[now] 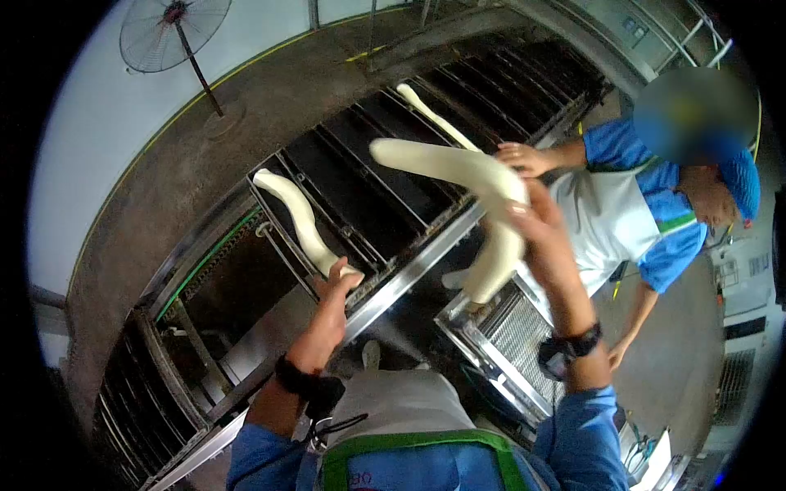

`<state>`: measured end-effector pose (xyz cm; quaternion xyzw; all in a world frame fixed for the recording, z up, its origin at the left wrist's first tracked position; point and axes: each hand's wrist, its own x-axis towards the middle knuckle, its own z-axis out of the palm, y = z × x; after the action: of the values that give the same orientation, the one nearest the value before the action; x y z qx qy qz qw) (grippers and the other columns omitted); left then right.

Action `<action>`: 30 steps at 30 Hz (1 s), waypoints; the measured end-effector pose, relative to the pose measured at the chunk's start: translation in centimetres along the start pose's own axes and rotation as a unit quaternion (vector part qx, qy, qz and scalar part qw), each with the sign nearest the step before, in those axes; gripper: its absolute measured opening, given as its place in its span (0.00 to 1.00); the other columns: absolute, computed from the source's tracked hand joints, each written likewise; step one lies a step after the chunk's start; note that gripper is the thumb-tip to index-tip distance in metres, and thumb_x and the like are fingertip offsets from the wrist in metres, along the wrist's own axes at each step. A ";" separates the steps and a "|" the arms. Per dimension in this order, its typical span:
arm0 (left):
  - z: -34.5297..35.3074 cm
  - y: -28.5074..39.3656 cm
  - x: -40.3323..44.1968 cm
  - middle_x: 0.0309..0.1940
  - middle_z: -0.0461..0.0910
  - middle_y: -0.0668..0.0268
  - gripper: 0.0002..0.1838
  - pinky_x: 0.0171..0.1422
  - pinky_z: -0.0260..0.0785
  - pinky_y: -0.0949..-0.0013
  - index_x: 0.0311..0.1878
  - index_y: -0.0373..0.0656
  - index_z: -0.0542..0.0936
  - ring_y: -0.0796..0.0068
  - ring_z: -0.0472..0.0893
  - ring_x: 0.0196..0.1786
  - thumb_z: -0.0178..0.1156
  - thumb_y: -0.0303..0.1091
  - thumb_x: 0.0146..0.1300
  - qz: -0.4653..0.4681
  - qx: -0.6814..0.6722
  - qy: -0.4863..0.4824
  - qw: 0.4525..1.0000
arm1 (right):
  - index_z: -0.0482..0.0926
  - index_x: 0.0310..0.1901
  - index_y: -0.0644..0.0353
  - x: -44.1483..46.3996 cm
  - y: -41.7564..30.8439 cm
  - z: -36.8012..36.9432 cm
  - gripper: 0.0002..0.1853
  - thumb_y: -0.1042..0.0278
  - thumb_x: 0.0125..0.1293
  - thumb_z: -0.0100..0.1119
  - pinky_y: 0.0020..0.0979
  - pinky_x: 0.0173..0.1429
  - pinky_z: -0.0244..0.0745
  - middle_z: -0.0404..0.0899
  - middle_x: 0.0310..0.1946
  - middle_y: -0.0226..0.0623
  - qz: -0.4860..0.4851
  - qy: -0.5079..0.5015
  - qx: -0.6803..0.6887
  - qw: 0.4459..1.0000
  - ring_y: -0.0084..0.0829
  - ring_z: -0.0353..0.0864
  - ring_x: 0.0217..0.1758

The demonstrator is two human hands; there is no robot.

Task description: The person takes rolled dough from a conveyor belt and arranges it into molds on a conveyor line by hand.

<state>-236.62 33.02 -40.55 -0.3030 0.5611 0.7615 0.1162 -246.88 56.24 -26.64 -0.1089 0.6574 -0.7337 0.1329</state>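
Note:
My right hand (542,233) grips a long, thick, cream-white roll (446,164) around its middle and holds it up. The roll looks like dough, and both of its ends bend away and droop. A second cream-white roll (301,217) lies along the nearest slot of the dark slatted conveyor (352,176). At its near end, my left hand (332,303) has its fingers closed on the tip. Farther along the conveyor lies a thinner-looking roll (434,114), partly hidden behind the raised one.
A co-worker in a blue shirt and white apron (602,221) stands at the right, one hand (524,158) by the conveyor. A metal-framed mesh tray (512,348) sits between us. A metal rail (409,274) edges the conveyor. A pedestal fan (174,33) stands beyond.

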 end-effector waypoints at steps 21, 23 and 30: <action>-1.3 -1.8 -1.0 0.50 0.55 0.62 0.24 0.57 0.47 0.73 0.52 0.42 0.63 0.72 0.56 0.54 0.52 0.31 0.48 0.061 -0.023 -0.027 0.997 | 0.71 0.42 0.63 -4.2 13.4 -1.7 0.16 0.64 0.55 0.52 0.29 0.42 0.68 0.73 0.40 0.41 -0.037 -0.119 -0.342 0.932 0.34 0.73 0.41; -1.9 -2.3 -0.7 0.48 0.59 0.62 0.24 0.57 0.49 0.73 0.52 0.42 0.63 0.71 0.56 0.54 0.51 0.31 0.48 0.089 -0.020 -0.055 0.994 | 0.70 0.43 0.65 -1.9 13.8 1.6 0.17 0.66 0.52 0.53 0.33 0.45 0.67 0.72 0.39 0.47 -0.125 -0.113 -0.384 0.908 0.42 0.71 0.42; -4.1 -2.9 -0.1 0.49 0.63 0.66 0.22 0.59 0.46 0.71 0.53 0.44 0.63 0.72 0.59 0.54 0.49 0.32 0.52 0.095 -0.020 -0.112 0.989 | 0.68 0.42 0.64 5.0 14.0 9.5 0.16 0.72 0.49 0.48 0.38 0.37 0.70 0.73 0.35 0.48 0.035 -0.225 -0.571 0.789 0.44 0.74 0.37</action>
<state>-233.70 30.21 -43.56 -0.1638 0.5557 0.8090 0.0996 -247.67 44.24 -39.57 -0.3035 0.9114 -0.1744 0.2165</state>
